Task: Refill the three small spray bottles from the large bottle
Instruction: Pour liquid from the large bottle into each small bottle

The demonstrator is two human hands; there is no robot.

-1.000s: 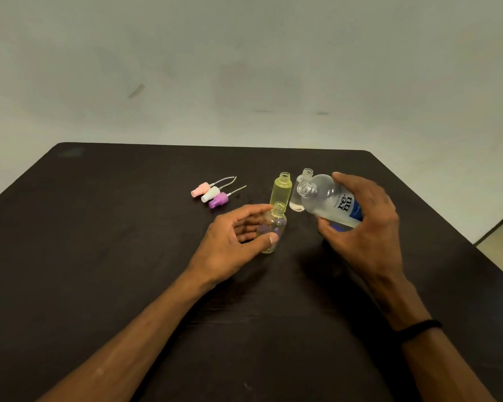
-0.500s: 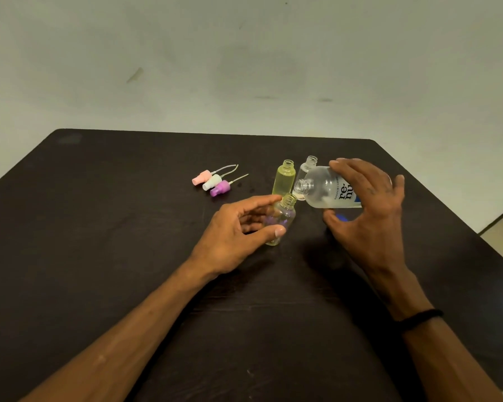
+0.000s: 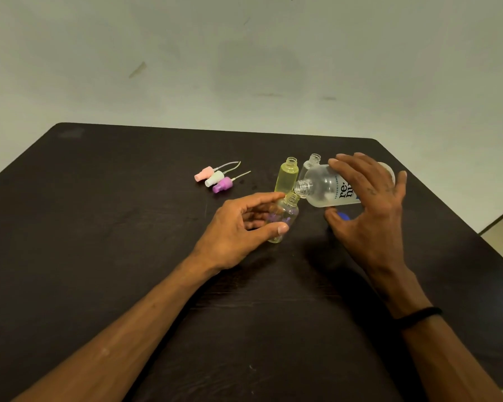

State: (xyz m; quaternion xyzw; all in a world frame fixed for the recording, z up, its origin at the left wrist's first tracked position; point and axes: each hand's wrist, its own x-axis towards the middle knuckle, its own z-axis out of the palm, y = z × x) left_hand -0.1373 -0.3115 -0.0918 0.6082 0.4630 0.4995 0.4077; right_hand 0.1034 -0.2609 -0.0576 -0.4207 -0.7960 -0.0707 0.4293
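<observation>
Head view, left hand [image 3: 238, 227] gripping small bottle [image 3: 285, 217], right hand [image 3: 369, 210] gripping tipped large bottle [image 3: 323, 188]

The large bottle [image 3: 328, 188] reads "re-nu", partly covered.

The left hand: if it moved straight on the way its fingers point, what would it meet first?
Probably the neck of the large frosted plastic bottle that the right hand tilts. The left hand already holds the small clear spray bottle; depth is unclear.
</observation>
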